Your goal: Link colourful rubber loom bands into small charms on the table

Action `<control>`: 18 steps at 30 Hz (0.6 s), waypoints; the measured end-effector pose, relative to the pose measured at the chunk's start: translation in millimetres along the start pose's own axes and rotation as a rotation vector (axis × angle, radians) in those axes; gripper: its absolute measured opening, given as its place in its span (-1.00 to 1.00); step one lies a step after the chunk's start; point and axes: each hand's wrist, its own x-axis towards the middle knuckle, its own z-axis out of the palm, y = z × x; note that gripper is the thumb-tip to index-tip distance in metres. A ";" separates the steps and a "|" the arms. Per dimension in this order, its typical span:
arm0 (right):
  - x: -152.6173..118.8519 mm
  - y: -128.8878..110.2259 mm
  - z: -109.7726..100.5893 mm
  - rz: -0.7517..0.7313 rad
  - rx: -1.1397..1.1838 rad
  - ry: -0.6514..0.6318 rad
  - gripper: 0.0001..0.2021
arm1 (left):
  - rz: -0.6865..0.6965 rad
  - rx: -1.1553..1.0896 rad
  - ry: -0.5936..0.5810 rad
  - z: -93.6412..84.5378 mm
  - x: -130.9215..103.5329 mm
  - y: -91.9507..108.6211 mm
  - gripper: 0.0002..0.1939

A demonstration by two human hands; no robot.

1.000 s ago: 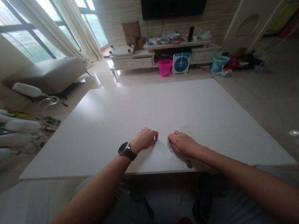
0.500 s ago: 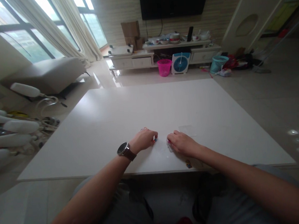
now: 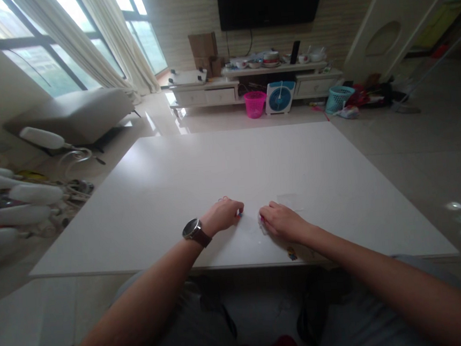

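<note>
Low over the white table (image 3: pixel 197 165), my left hand (image 3: pixel 226 214) is closed in a pinch on a tiny blue and red piece (image 3: pixel 239 213), mostly hidden by the fingers. A watch sits on that wrist. To the right, my right hand (image 3: pixel 281 221) has its fingers closed on a small clear plastic piece (image 3: pixel 261 225) with a bit of pink at the fingertips; its kind is unclear. Behind the right hand lies a thin transparent sheet (image 3: pixel 290 201). A small yellow and dark figure-like piece (image 3: pixel 292 253) rests by the near table edge, below my right hand.
Several white padded objects (image 3: pixel 34 194) on curved stands crowd the floor left of the table. Beyond the far edge are a pink basket (image 3: pixel 255 106), a blue and white fan (image 3: pixel 280 98) and a low cabinet (image 3: pixel 195 96). My legs are under the near edge.
Both hands keep nearly the same pose and place. The whole view has shifted slightly, and the tiny piece at the left fingertips shows a little differently.
</note>
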 end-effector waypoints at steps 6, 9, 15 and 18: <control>0.3 0.0 1.4 -0.011 -0.010 0.010 -0.81 | 0.007 -0.001 0.014 1.4 0.6 -0.3 -0.84; 0.5 -1.1 0.5 -0.013 -0.014 0.008 -0.81 | 0.005 0.001 0.006 1.4 0.4 -0.3 -0.84; -1.0 -1.2 -0.9 -0.014 -0.019 0.016 -0.82 | 0.012 -0.006 0.013 0.7 -0.3 -0.4 -0.79; -1.2 -0.7 -0.5 -0.013 -0.014 0.008 -0.83 | 0.021 -0.003 0.009 1.4 0.2 -0.5 -0.80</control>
